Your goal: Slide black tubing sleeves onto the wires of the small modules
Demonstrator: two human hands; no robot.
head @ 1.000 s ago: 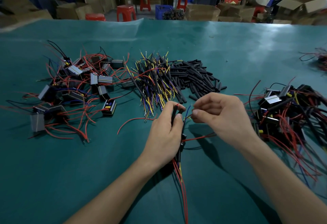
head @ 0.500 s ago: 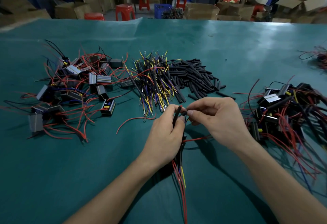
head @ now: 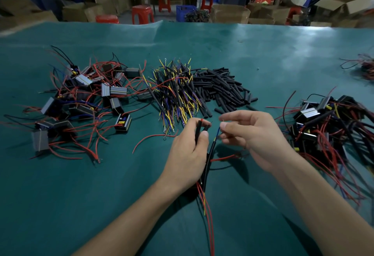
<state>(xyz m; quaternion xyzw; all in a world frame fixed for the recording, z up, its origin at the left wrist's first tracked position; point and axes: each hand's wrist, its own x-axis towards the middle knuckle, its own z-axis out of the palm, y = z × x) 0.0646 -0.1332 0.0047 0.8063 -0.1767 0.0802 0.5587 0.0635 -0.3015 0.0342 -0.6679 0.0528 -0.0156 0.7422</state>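
My left hand (head: 188, 150) grips a black sleeve (head: 198, 132) already over the red wire (head: 202, 120); my right hand (head: 251, 134) pinches the blue wire (head: 218, 132) poking from a second sleeve (head: 211, 150) — mid-threading, I judge; next calls for a steady pull; spare sleeves (head: 220, 87) lie beyond.

No writing, label, brand or number can be read anywhere: the small grey modules (head: 114, 90), the brown cardboard boxes (head: 230, 13) behind the table and the blue plastic crate (head: 185, 11) show nothing legible.

Right hand (head: 254, 137) apparently drew apart from left hand (head: 187, 151)
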